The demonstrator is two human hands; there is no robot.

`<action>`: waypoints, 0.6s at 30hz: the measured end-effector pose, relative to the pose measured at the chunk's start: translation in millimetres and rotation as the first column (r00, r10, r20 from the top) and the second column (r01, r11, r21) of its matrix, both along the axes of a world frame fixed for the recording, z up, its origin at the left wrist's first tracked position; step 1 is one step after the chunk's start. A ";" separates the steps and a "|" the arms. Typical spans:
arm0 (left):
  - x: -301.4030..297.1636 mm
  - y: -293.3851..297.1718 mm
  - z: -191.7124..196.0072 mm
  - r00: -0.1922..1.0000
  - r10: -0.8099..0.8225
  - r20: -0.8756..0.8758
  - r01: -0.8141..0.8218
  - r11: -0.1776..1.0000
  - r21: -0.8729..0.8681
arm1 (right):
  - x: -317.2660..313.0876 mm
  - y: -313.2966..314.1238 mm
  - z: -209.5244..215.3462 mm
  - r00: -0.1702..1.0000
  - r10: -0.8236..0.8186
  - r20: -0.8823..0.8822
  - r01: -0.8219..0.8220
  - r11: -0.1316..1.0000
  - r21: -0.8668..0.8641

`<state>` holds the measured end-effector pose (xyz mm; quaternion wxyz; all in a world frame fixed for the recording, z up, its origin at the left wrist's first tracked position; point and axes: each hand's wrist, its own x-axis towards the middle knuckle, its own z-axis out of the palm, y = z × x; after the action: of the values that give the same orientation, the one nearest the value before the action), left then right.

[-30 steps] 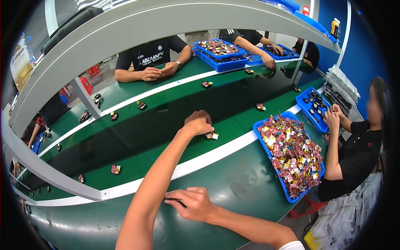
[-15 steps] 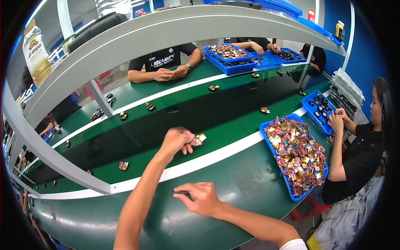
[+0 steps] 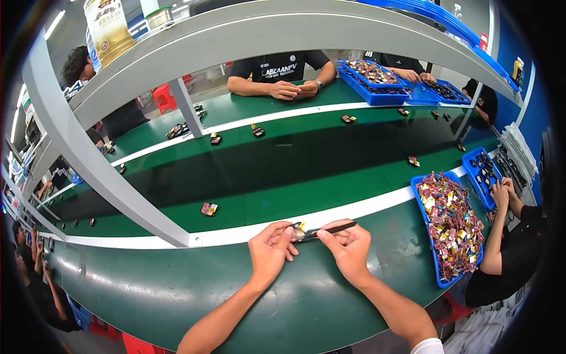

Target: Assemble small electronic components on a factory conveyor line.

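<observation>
Both hands drawn back together at the near edge of the bench point(image 3: 177, 283) since a moment ago. Left hand point(image 3: 270, 251) fingers pinching a small packet point(image 3: 299, 231); right hand point(image 3: 349, 248) gripping dark tweezers point(image 3: 330, 229), tips at the packet. Beyond, another packet point(image 3: 209, 209) on the green belt point(image 3: 306, 171); blue tray point(image 3: 425, 230) at right.

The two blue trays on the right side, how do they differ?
The near tray is larger and heaped with shiny pink and gold pieces; the far tray is smaller and holds fewer, darker pieces in one layer. A neighbour's hands touch only the far tray. Both are blue and rectangular.
</observation>
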<state>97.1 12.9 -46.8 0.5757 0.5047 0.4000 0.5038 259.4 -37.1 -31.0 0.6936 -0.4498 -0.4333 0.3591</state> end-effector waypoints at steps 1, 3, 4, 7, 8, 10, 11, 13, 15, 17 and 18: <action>-0.6 -0.7 -0.5 1.000 0.007 0.002 -0.007 1.000 -0.003 | 0.1 0.3 0.4 1.000 0.007 0.002 -0.007 1.000 -0.003; -0.7 -1.5 -1.6 1.000 -0.008 0.015 0.008 1.000 0.017 | 2.5 -0.4 1.1 0.994 -0.017 0.108 0.016 1.000 0.015; -0.6 -0.9 -1.5 1.000 -0.004 0.012 0.004 1.000 0.022 | 3.1 0.0 -0.3 0.994 -0.013 0.110 0.012 1.000 0.011; -0.5 -0.5 -2.5 1.000 0.003 0.011 -0.003 0.999 0.042 | 2.8 -1.5 -2.7 0.980 -0.022 0.197 0.018 1.000 0.020; -0.5 -0.4 -2.8 1.000 0.003 0.012 -0.004 0.999 0.040 | 2.1 -2.0 -1.9 0.969 -0.038 0.245 0.034 0.999 0.022; -0.5 -0.6 -3.1 1.000 0.005 0.008 -0.006 0.999 0.035 | 1.3 -2.3 -2.3 0.955 -0.054 0.292 0.049 0.999 0.023; -0.4 -0.7 -3.0 1.000 0.007 0.009 -0.007 0.999 0.034 | 1.1 -1.8 -2.9 0.942 -0.078 0.327 0.072 0.997 0.032; -0.2 -1.0 -2.4 1.000 0.014 0.005 -0.014 1.000 0.027 | 0.7 -1.0 -4.1 0.927 -0.102 0.361 0.093 0.995 0.041; -0.7 -1.4 -2.0 1.000 -0.004 -0.001 0.004 1.000 0.029 | 0.4 -0.7 -5.1 0.913 -0.107 0.394 0.094 0.994 0.051; -0.9 -1.9 -1.8 1.000 -0.023 -0.006 0.023 0.999 0.031 | 2.2 -3.1 -3.1 0.927 -0.061 0.371 0.066 0.998 -0.002; -0.8 -2.1 -1.7 0.999 -0.036 0.002 0.036 0.999 0.029 | 2.8 -4.3 -2.1 0.939 -0.018 0.344 0.039 0.998 -0.054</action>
<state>96.3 10.8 -48.5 0.5777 0.5196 0.3828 0.4998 262.3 -41.4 -33.0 0.5987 -0.5322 -0.5301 0.2780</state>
